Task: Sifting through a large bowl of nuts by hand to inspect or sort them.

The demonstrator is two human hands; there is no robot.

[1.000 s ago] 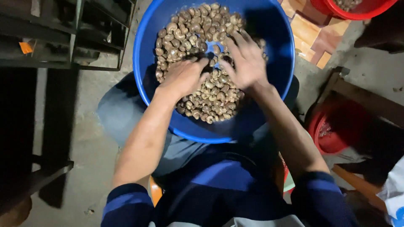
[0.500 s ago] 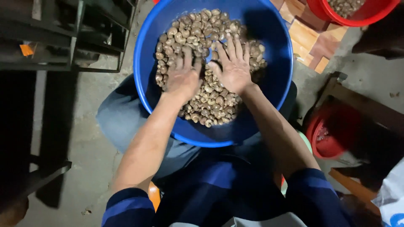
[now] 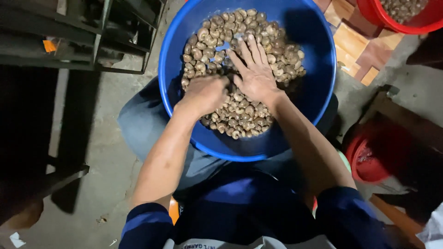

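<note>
Blue basin (image 3: pixel 318 87) of cashew nuts (image 3: pixel 240 113), on the person's lap.
Left hand (image 3: pixel 206 93): curled closed, knuckles up, buried in nuts at basin centre. Right hand (image 3: pixel 255 74): spread flat, fingers wide, pressing nuts just beside it.

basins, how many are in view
3: a blue basin of nuts under both hands, a red basin of nuts at top right, and another red basin at right, partly in shadow.

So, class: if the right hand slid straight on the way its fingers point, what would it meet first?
The right hand lies flat, fingers pointing away from the person. It would first push into more nuts, then probably reach the blue basin at its far wall.
</note>
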